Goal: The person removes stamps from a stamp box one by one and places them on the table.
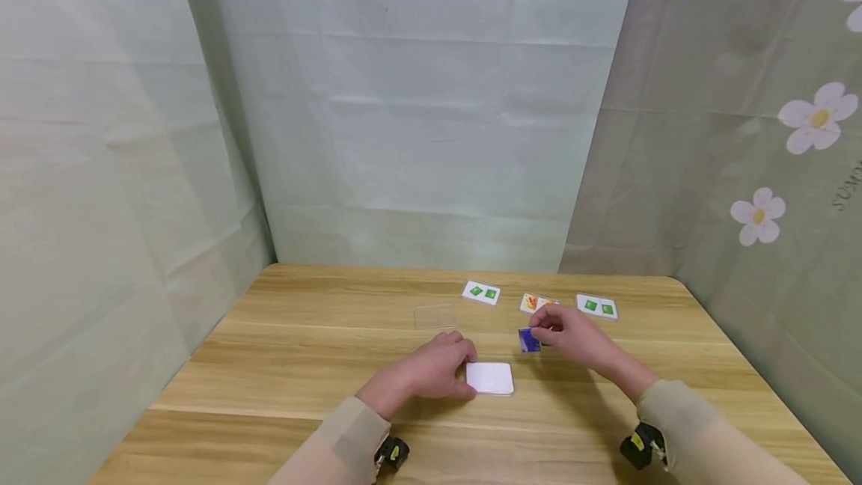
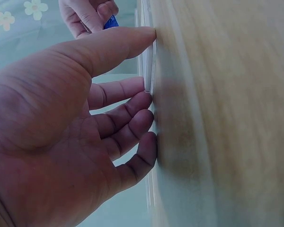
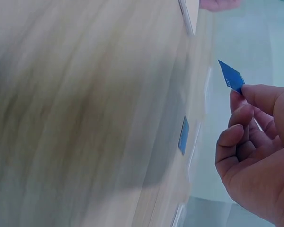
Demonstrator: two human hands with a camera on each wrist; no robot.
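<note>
A wooden table (image 1: 283, 350) carries a white card stack (image 1: 489, 378), a clear plastic sheet (image 1: 435, 316), and 3 face-up cards: two green-marked (image 1: 481, 292) (image 1: 597, 306), one orange (image 1: 534, 302).

A small blue card (image 1: 529, 340) is pinched at one corner by the right hand (image 1: 572, 335), held tilted just above the table right of the frame's centre; its face is too small to read. A white deck of cards (image 1: 490, 378) lies flat lower centre, its left edge touched by the left hand (image 1: 431, 369) fingertips
</note>
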